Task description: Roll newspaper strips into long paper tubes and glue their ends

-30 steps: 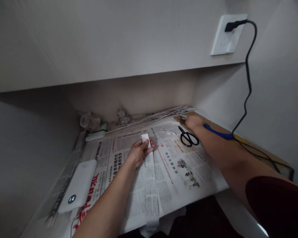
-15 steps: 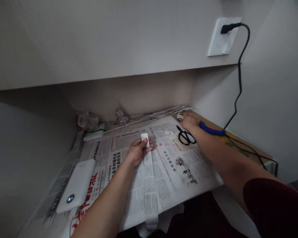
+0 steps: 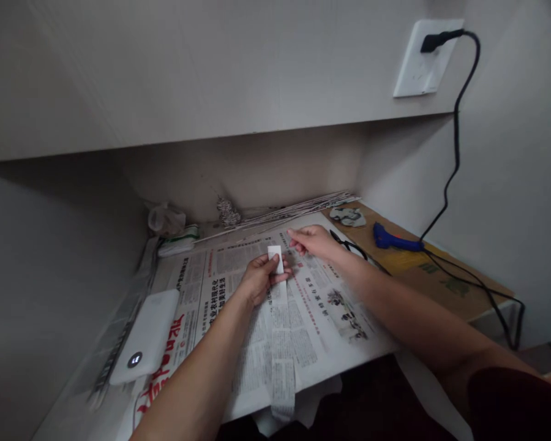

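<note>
My left hand (image 3: 265, 274) is closed, thumb on top, around the end of a long newspaper strip (image 3: 283, 373). The strip's folded white tip stands up above the thumb, and its tail runs toward me over the table's front edge. To the right and slightly farther back is my right hand (image 3: 313, 241), its fingertips pinched together. Whether anything is between them cannot be made out. Under its wrist, black-handled scissors (image 3: 349, 245) are partly covered. A crumpled pale cloth or paper (image 3: 348, 216) lies beyond the right hand.
Newspaper sheets (image 3: 239, 260) cover the table. Thin paper sticks (image 3: 298, 208) lie along the back, near a twisted paper bundle (image 3: 228, 212) and a plastic bag (image 3: 165, 218). A white power bank (image 3: 147, 334) is at left. At right, a blue glue gun (image 3: 395, 239) trails its cord over cardboard (image 3: 434, 266).
My right hand has left the crumpled piece at the back right and come inward, close to the left hand, passing over the scissors. My left hand keeps its hold on the strip.
</note>
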Demonstrator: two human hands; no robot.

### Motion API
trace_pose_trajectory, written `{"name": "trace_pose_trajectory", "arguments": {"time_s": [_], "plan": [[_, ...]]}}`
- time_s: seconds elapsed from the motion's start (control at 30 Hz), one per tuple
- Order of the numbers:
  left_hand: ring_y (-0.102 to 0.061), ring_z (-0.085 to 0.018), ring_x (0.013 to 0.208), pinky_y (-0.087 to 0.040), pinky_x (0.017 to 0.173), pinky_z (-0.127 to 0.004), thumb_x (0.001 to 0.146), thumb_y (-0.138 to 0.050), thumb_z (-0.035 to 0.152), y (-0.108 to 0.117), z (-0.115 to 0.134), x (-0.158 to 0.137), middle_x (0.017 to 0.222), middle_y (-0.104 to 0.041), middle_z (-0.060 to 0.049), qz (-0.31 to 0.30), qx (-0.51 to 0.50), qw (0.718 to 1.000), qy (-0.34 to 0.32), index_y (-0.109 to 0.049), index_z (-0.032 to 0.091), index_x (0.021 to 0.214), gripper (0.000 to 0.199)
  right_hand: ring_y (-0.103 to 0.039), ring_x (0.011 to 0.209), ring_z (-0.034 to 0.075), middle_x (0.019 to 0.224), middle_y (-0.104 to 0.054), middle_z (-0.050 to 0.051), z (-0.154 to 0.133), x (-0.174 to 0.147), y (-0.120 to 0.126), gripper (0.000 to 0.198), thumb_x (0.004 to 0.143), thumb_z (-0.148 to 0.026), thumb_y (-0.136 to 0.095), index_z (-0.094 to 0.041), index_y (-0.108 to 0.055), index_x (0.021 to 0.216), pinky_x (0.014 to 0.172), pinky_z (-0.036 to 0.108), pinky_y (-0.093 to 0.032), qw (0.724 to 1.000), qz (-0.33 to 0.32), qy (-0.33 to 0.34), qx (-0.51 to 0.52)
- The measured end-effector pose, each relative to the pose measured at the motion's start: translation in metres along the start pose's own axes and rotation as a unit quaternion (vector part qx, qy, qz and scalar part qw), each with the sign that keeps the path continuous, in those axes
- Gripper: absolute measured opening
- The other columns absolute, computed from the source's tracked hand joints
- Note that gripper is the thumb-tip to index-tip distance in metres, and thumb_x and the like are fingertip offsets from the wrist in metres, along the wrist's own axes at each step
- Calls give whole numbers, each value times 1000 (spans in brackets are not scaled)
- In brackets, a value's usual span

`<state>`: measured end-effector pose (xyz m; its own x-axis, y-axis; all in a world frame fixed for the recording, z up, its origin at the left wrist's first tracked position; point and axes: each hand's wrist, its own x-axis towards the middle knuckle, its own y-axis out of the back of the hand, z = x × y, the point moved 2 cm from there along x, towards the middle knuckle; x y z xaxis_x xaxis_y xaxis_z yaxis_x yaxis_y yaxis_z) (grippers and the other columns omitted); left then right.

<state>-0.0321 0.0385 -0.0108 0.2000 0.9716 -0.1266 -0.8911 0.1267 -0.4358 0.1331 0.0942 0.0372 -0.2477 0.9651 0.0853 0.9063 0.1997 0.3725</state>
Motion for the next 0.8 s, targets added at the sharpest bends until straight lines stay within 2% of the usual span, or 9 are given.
{"name": "trace_pose_trajectory", "arguments": {"time_s": [0.07,0.13,0.23,0.33,0.5,0.67,0.8], "plan": [[-66,-15,67,-57,61,-23,79,-64,24,1,1,0,83,-67,-10,2,1,1000,-6,-65,10,91,19,-47,45,8,66,-59,2,-2,-8,-18,48,77,-60,-52,-15,-66,82,42,21,-35,996,-27,-20,88],[-66,-14,67,-56,60,-23,79,-63,24,0,1,-1,84,-68,-10,-3,8,1000,-10,-66,10,93,20,-48,47,8,68,-59,1,2,-14,-28,44,74,-57,-58,-16,-65,87,39,19,-31,988,-72,-27,134],[-65,-14,66,-56,59,-23,79,-63,25,-3,0,-2,83,-68,-11,-6,22,1000,-5,-66,9,95,23,-49,53,8,65,-57,0,11,-21,-33,38,73,-52,-62,-14,-63,79,43,17,-32,975,-156,-9,155],[-66,-15,66,-56,57,-23,77,-65,27,-6,-1,-4,80,-67,-11,-5,35,999,-7,-66,8,93,25,-49,54,7,63,-57,-1,18,-23,-32,37,76,-51,-60,-14,-62,74,45,18,-32,969,-192,13,154],[-64,-14,64,-54,54,-21,77,-65,32,-8,0,-6,79,-67,-11,-7,74,997,-9,-66,8,89,27,-48,54,7,61,-57,-1,16,-22,-29,36,77,-50,-58,-14,-64,74,46,19,-32,973,-180,29,143],[-63,-13,62,-53,54,-21,76,-64,41,-9,-3,-7,77,-67,-10,-17,107,994,-13,-66,9,87,34,-46,52,8,58,-56,-1,15,-22,-28,41,75,-50,-61,-13,-67,90,46,19,-32,976,-163,12,147],[-64,-14,63,-53,53,-21,76,-63,42,-9,-5,-6,74,-67,-10,-15,128,992,-12,-66,9,87,34,-44,50,8,56,-55,-2,16,-21,-30,42,74,-52,-61,-12,-68,85,45,21,-32,978,-160,16,132]]}}
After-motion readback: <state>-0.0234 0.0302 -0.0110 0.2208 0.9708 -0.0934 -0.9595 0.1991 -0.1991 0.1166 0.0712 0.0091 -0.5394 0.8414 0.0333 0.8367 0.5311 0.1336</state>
